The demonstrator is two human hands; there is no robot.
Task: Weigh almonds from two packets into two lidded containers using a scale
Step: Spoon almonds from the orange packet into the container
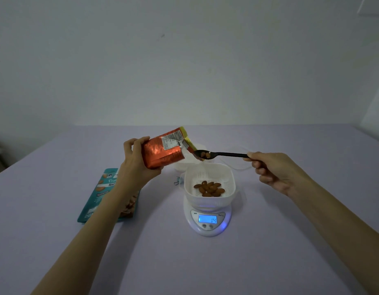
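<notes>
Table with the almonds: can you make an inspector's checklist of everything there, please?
Surface: pale table, dimly lit.
Job's things: orange packet held up and tilted; black spoon at its mouth carrying almonds; more almonds in the white basket, which sits on the scale reading 14; teal packet flat on the table; white container behind the basket.
Clutter: small blue thing beside the basket, too small to identify.
Hands: left hand grips the orange packet; right hand pinches the spoon's handle.
Cables: nothing seen.
Surroundings: plain wall.
</notes>
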